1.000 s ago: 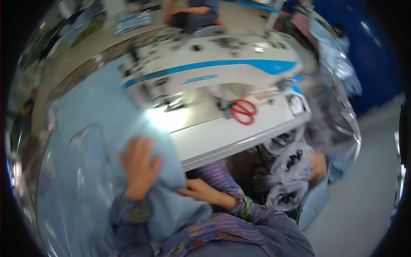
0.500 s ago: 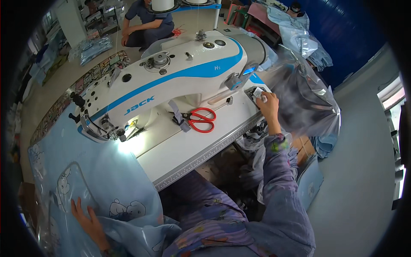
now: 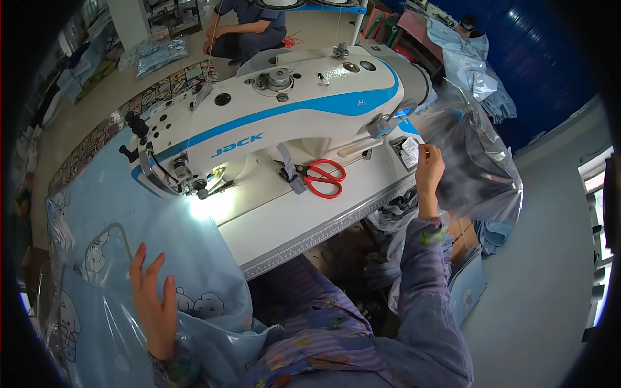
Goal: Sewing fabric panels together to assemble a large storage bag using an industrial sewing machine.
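Note:
A light blue sheet of shiny fabric with cartoon animals is spread over the left of the sewing table and hangs down its front. Above it my left hand is raised, fingers apart, holding nothing. My right hand is at the table's right end, thumb and fingertips pinched together beside white printed labels in a small dark tray. Whether a label is between those fingertips is too small to tell. Red-handled scissors lie on the table, a grey strip across their blades.
A white and blue sewing machine stands across the table, its lamp lit at the needle. Clear plastic sheeting bulges beyond the right end. A person in dark clothes crouches behind. A ruler strip runs along the front edge.
My left hand has lifted off the blue fabric and moved right. My right hand has drawn back slightly from the tray, uncovering the white labels. The whole view has shifted a little.

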### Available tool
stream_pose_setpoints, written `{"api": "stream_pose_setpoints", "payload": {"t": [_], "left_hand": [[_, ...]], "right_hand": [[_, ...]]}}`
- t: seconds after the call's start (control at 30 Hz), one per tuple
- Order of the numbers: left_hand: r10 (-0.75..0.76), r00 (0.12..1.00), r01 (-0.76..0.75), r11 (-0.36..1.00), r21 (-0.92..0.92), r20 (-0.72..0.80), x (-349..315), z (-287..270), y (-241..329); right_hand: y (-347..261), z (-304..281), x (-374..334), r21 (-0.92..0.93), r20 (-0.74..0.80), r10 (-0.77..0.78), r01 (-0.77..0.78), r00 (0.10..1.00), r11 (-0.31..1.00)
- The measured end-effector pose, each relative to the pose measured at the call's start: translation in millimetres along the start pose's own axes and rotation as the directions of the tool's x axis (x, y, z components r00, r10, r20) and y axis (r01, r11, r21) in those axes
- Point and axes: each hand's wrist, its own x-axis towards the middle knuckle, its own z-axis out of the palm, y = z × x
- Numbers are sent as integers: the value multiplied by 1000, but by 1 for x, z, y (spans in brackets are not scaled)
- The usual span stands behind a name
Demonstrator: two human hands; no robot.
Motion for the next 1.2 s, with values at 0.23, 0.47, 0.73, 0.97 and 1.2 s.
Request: {"api": "stream_pose_setpoints", "payload": {"t": [0.23,0.47,0.73,0.97,1.2], "left_hand": [[-15,999,20,994,-103,46,-8,13,-1],[-32,997,44,986,-159,76,-10,14,-2],[125,991,-113,963,-243,38,19,37,3],[13,997,-51,854,-517,-77,66,93,-17],[222,975,-215,958,-190,19,65,100,-40]], "right_hand": [[26,19,20,-218,261,5,54,965,974],[-8,2,7,-154,159,4,20,987,988],[-216,-2,-120,549,357,-302,63,884,834],[-375,82,-229,525,413,-539,292,734,800],[-351,50,-215,712,497,-651,159,574,684]]}}
